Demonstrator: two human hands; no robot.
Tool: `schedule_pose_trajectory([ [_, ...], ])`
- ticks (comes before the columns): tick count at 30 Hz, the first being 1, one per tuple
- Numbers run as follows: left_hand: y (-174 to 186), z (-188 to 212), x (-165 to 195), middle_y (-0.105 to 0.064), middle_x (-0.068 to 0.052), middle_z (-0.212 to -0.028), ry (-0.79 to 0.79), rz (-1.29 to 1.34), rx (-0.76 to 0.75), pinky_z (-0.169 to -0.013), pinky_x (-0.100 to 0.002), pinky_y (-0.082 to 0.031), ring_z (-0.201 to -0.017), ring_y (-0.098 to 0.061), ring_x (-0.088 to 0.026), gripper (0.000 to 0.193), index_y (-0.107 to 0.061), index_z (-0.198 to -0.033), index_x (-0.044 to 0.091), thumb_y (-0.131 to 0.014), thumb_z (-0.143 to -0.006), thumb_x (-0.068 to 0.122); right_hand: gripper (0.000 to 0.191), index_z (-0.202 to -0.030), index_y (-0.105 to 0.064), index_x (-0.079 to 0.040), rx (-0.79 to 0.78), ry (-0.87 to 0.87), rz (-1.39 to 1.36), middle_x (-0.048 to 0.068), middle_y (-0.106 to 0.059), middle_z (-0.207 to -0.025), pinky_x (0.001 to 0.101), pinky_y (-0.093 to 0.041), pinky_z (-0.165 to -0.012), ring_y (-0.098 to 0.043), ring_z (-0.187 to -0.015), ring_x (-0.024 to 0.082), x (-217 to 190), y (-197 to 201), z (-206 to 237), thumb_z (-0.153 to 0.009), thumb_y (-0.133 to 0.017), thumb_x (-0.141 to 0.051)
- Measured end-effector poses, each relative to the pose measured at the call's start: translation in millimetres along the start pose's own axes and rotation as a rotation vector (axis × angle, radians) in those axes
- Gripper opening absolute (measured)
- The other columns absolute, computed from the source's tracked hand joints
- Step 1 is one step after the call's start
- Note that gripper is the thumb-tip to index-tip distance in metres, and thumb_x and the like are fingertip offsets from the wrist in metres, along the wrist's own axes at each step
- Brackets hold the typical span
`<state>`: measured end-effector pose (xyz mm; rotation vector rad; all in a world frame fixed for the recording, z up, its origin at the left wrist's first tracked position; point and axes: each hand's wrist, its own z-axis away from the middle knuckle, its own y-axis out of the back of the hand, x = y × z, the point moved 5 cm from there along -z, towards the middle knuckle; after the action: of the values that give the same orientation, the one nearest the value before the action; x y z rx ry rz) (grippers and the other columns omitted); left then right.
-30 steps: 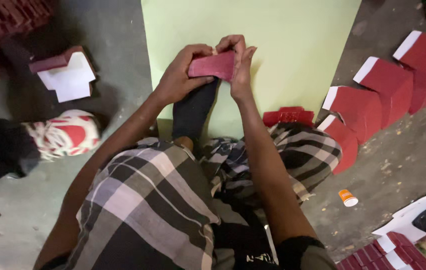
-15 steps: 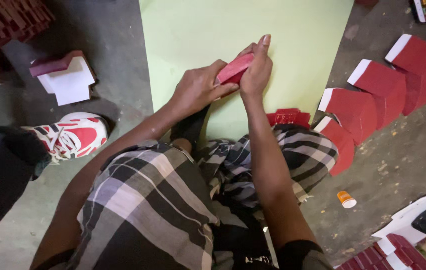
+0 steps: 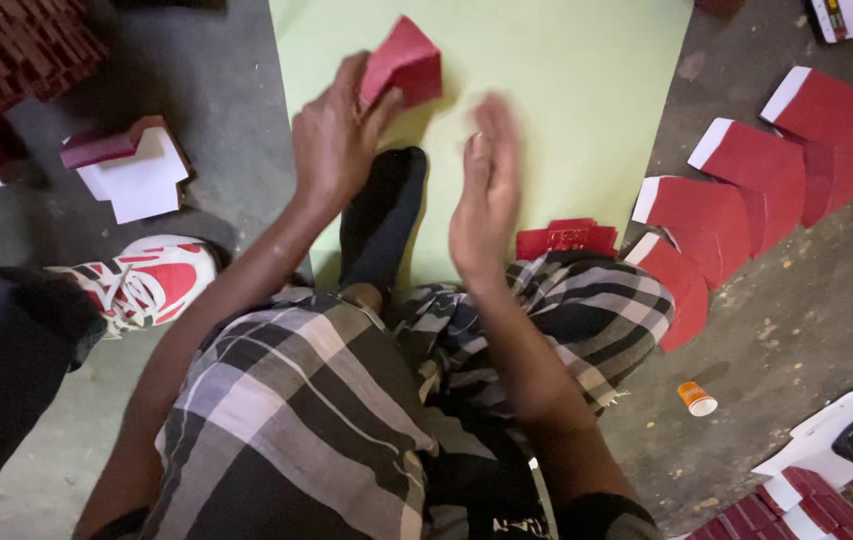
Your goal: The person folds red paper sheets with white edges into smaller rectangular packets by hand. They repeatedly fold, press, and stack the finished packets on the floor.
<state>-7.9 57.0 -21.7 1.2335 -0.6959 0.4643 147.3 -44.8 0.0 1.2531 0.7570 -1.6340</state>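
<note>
A grey concrete floor carries a pale green sheet, flat red cards and a small orange cap.

Flat red card blanks on the right: four
Green sheets: one
Orange caps: one

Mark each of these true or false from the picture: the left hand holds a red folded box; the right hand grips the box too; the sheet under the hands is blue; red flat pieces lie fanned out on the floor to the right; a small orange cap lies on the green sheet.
1. The left hand holds a red folded box. True.
2. The right hand has a grip on the box too. False: it is open and apart from the box, blurred.
3. The sheet under the hands is blue. False: it is pale green.
4. Red flat pieces lie fanned out on the floor at the right. True.
5. A small orange cap lies on the sheet. False: it lies on the grey floor.
</note>
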Motion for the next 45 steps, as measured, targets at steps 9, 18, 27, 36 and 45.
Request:
schedule_pose_trajectory([
  [9,-12,55,39,-0.067,-0.005,-0.11,0.336,1.266,-0.403,-0.092,-0.033,-0.056,-0.102,-0.065,-0.013,0.034,-0.062,-0.125,0.001,-0.076,-0.099,0.017,0.084,-0.161,-0.036,0.007,-0.214,-0.118,-0.575,0.035,-0.052,-0.154,0.0475,-0.046,-0.126,-0.057,-0.143,0.036,-13,7,-16,-0.107,-0.06,-0.052],
  [18,-3,43,35,-0.066,-0.008,-0.126,0.393,1.073,-0.85,-0.096,-0.032,-0.055,-0.112,-0.065,-0.014,0.068,-0.043,-0.153,0.006,-0.071,-0.095,0.03,0.079,-0.158,-0.041,-0.007,0.058,0.606,0.599,0.009,-0.068,-0.148,0.033,-0.056,-0.107,-0.071,-0.119,0.016,-40,21,-11,-0.103,-0.068,-0.056],
  [27,-9,31,36,-0.071,-0.004,-0.118,0.288,0.76,-0.803,-0.094,-0.028,-0.056,-0.106,-0.067,-0.012,0.053,-0.054,-0.147,0.005,-0.061,-0.102,0.032,0.083,-0.155,-0.043,-0.003,0.151,0.894,0.979,0.008,-0.072,-0.14,0.033,-0.054,-0.092,-0.064,-0.101,0.019,-34,24,-9,-0.099,-0.079,-0.053],
  [36,-8,39,35,-0.07,-0.004,-0.126,0.171,0.954,-0.696,-0.1,-0.027,-0.051,-0.113,-0.061,-0.007,0.044,-0.057,-0.144,0.0,-0.06,-0.107,0.024,0.108,-0.164,-0.019,-0.006,-0.169,0.052,-0.451,0.012,-0.056,-0.148,0.0391,-0.049,-0.119,-0.061,-0.132,0.021,-9,35,-17,-0.087,-0.091,-0.029],
  [45,-5,42,36,-0.07,-0.003,-0.117,0.232,1.005,-0.759,-0.089,-0.027,-0.053,-0.102,-0.063,-0.007,0.047,-0.054,-0.145,0.004,-0.061,-0.105,0.025,0.031,-0.128,-0.065,0.003,-0.058,-0.187,-0.182,0.013,-0.072,-0.114,0.0324,-0.055,-0.089,-0.066,-0.098,0.018,21,41,-12,-0.106,-0.074,-0.016],
])
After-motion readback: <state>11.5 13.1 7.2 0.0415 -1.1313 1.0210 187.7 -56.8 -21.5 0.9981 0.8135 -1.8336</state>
